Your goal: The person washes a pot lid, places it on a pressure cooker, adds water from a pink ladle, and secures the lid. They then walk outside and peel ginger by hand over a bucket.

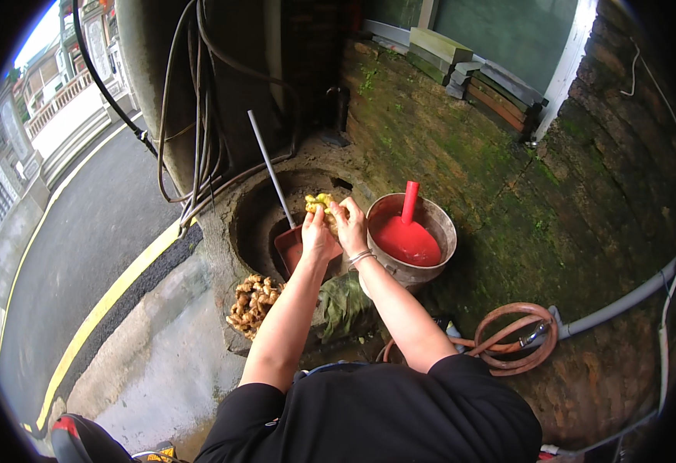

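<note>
Both my hands hold one yellowish, knobbly ginger root above a round concrete basin. My left hand grips it from below and the left, and my right hand, with bracelets at the wrist, has its fingers on the right side. Below my hands lies a red dustpan with a long grey handle. A heap of brown ginger roots rests on the basin's near left rim. To the right stands a bucket with a red plastic dipper inside.
A green cloth lies on the near rim. A coiled hose and grey pipe are at the right, by a mossy brick wall. Cables hang at the upper left, near a road with a yellow line.
</note>
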Tool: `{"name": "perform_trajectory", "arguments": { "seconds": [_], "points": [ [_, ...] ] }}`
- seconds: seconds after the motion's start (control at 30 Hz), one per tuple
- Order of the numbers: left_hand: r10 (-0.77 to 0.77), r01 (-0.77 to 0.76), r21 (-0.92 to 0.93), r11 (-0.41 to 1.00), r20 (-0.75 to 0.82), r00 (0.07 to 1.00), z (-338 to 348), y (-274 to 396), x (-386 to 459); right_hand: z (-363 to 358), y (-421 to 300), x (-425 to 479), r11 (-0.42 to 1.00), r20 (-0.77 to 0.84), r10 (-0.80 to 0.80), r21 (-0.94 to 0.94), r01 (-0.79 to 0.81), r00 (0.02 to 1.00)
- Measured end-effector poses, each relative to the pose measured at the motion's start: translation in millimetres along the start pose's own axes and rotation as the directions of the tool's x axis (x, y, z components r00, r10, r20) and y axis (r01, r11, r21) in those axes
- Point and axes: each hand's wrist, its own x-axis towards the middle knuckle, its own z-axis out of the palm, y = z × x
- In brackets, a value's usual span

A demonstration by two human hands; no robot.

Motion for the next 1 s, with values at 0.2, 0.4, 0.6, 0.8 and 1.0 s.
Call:
{"name": "perform_trajectory", "arguments": {
  "seconds": [0.2,0.4,0.6,0.8,1.0],
  "points": [
    [-0.007,0.007,-0.002,1.000,-0.044,0.999,0,-1,-7,-2,10,-15,0.959,0.004,0.164,0.232,-0.160,0.986],
    [0.022,-0.022,0.011,1.000,-0.020,1.000,-1,4,-1,-8,-2,-11,0.789,0.237,0.257,0.509,-0.345,0.937],
    [-0.004,0.004,0.013,1.000,-0.038,0.999,-5,8,3,-10,14,-5,0.975,0.077,0.104,0.190,-0.116,0.992],
    [-0.066,0.066,-0.043,0.997,-0.008,0.998,-20,3,5,-69,98,33,0.977,0.140,0.092,-0.204,-0.062,0.986],
    [-0.120,0.120,-0.025,0.993,-0.010,0.993,-26,6,2,-92,115,22,0.780,0.784,0.119,-0.454,0.432,0.610]
  ]
}}
